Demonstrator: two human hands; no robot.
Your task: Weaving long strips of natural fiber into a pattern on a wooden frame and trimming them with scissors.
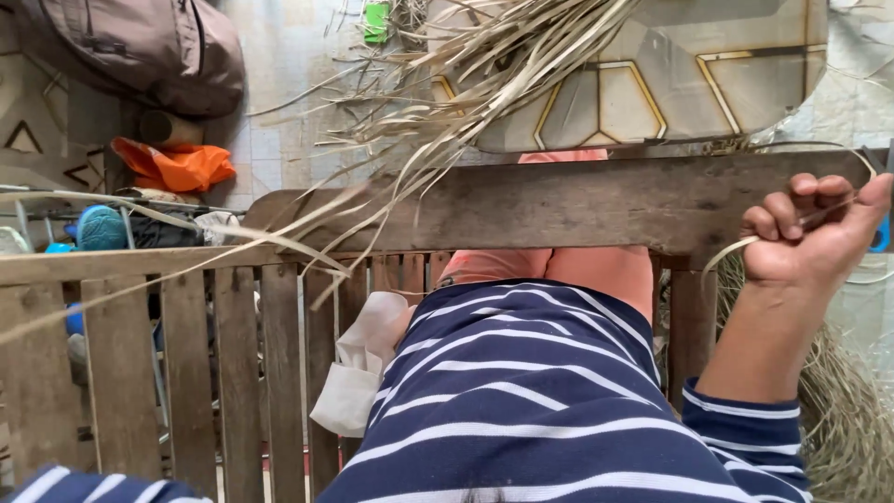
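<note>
My right hand is raised at the right edge, fingers closed around a thin pale dried-leaf strip that curls out below the fist. My left hand is out of sight; only a striped sleeve corner shows at the bottom left. A bundle of long dried straw strips fans from the top middle down to the left over a weathered wooden plank. My navy and white striped shirt fills the lower middle.
A slatted wooden bench spans the left. A patterned tabletop sits at the top. A brown bag, orange cloth and blue yarn ball lie at the left. More straw is heaped at the lower right. A white cloth hangs by the slats.
</note>
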